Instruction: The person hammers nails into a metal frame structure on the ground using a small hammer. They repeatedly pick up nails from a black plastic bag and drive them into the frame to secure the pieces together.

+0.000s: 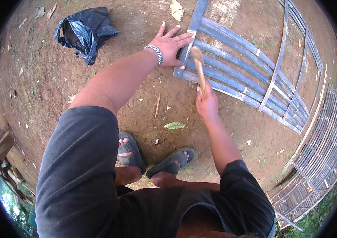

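Observation:
My left hand [170, 45], with a chain bracelet [155, 54] at the wrist, lies spread on the end crosspiece [194, 23] of a slatted bamboo panel [232, 55]. Its fingertips press on the crosspiece and the thumb rests near the panel's near corner. Closed around a pale wooden stick [198, 65], my right hand [207, 104] is just right of the left one. The stick points up and away over the panel's near slats; whether it is a tool's handle I cannot tell. Long greyish slats run off to the right, crossed by thinner strips.
A black plastic bag [87, 33] lies crumpled on the dirt ground at the upper left. My sandalled feet [170, 162] stand below the panel, near a green leaf [174, 125]. To the right is a bamboo slat structure [321, 139]; pieces of wood [3, 146] lie at the left edge.

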`<state>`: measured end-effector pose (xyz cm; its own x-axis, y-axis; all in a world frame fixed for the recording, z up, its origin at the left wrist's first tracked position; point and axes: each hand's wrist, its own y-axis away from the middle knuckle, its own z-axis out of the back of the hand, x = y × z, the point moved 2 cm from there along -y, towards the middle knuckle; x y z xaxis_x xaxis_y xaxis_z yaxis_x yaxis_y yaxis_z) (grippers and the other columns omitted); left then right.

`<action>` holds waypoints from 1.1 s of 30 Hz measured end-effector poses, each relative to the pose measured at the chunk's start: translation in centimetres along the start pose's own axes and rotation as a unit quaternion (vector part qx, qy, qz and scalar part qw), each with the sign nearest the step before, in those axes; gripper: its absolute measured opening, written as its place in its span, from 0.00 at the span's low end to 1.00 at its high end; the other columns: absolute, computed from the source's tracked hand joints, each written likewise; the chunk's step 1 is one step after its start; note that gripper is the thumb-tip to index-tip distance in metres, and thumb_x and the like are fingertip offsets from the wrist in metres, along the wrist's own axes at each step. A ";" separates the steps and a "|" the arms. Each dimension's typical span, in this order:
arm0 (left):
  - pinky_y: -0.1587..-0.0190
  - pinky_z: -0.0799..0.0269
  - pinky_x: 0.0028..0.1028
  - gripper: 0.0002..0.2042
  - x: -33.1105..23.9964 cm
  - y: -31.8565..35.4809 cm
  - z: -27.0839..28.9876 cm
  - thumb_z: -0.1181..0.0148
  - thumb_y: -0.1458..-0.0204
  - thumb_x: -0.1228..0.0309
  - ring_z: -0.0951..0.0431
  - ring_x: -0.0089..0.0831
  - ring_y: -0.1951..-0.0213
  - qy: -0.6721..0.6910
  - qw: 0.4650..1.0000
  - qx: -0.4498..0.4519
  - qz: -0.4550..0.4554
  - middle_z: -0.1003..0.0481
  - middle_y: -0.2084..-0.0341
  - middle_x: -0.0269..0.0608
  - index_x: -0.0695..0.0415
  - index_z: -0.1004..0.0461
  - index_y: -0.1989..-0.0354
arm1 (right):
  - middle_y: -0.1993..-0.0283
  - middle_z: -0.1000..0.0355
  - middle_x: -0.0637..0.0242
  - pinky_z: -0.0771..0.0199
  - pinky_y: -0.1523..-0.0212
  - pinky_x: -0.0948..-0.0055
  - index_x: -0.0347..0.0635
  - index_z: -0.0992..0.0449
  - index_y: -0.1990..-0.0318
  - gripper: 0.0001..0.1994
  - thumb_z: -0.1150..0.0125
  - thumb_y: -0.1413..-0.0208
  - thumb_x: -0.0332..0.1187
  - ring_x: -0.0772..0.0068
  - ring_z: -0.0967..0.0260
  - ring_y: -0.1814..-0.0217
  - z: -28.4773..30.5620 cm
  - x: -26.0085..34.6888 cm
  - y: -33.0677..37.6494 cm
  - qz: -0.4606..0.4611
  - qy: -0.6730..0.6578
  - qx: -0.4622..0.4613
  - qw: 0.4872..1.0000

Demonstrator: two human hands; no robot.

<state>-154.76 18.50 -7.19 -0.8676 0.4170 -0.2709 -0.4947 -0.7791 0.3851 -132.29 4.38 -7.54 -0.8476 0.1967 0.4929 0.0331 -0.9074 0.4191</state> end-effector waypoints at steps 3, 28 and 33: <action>0.23 0.70 0.55 0.52 0.3 -0.2 0.3 0.29 0.56 0.42 0.60 0.41 0.22 0.001 1.000 -0.004 -0.001 0.56 0.22 0.19 0.37 0.53 0.23 | 0.46 0.25 0.43 0.24 0.48 0.50 0.42 0.36 0.33 0.24 0.43 0.36 0.32 0.37 0.25 0.48 0.3 -0.9 0.5 0.104 -0.040 -0.133 0.985; 0.22 0.73 0.54 0.53 0.2 -0.1 -0.1 0.31 0.55 0.40 0.62 0.40 0.22 -0.002 1.000 -0.001 -0.004 0.56 0.22 0.21 0.38 0.54 0.22 | 0.59 0.21 0.54 0.20 0.59 0.54 0.46 0.26 0.50 0.14 0.35 0.44 0.32 0.46 0.21 0.60 8.7 -4.7 -3.2 0.176 0.124 -0.009 0.977; 0.22 0.73 0.54 0.53 0.0 -0.2 -0.2 0.31 0.55 0.40 0.62 0.39 0.22 -0.003 1.000 0.002 -0.005 0.56 0.22 0.21 0.37 0.55 0.22 | 0.59 0.21 0.59 0.19 0.60 0.55 0.47 0.23 0.56 0.14 0.33 0.52 0.27 0.50 0.21 0.61 10.3 -4.6 -8.5 0.344 0.166 -0.038 0.923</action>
<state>-154.65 18.55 -7.48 -0.8629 0.4275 -0.2696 -0.5035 -0.7734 0.3852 -123.21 15.02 -5.48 -0.7558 -0.5495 0.3561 0.5976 -0.8012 0.0320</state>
